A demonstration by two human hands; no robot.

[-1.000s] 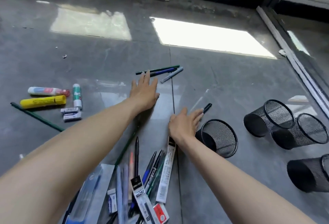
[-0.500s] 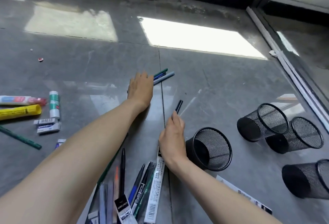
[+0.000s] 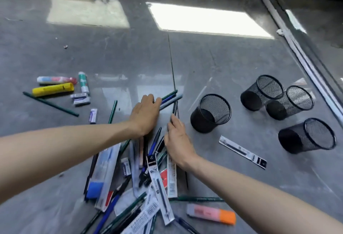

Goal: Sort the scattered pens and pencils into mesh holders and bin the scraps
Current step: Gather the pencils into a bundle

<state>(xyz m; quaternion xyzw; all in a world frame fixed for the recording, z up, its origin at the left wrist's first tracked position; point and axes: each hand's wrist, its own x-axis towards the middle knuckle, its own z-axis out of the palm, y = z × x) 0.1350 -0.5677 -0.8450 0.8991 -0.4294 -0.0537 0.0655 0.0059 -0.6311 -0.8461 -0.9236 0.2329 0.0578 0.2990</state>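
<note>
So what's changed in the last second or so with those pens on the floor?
The left hand reached the three pens, closed its fingers over them and dragged them back toward the pile. The right hand went from resting flat on the black pen to pinching it, and pulled it the same way. The four mesh holders and the yellow marker stayed put.

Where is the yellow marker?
In the head view, the yellow marker lies on the floor at far left, between a red-capped tube behind it and a green pencil in front.
</note>
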